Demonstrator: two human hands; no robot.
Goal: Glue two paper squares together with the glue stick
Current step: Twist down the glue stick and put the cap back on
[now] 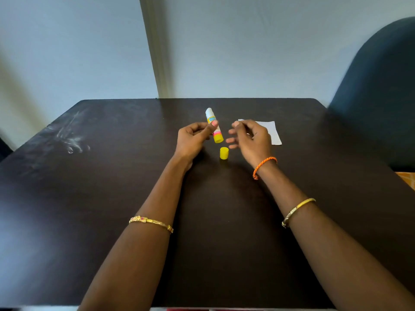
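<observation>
My left hand holds an uncapped glue stick above the table, white tip pointing up and away, yellow base toward me. Its yellow cap stands on the dark table just below the stick, between my hands. My right hand hovers to the right of the stick with fingers spread and nothing in it. White paper lies flat on the table behind my right hand, partly hidden by it; I cannot tell how many sheets there are.
A dark chair back stands at the table's right side. A grey wall with a pale vertical strip rises behind the table's far edge. White smudges mark the tabletop at the left.
</observation>
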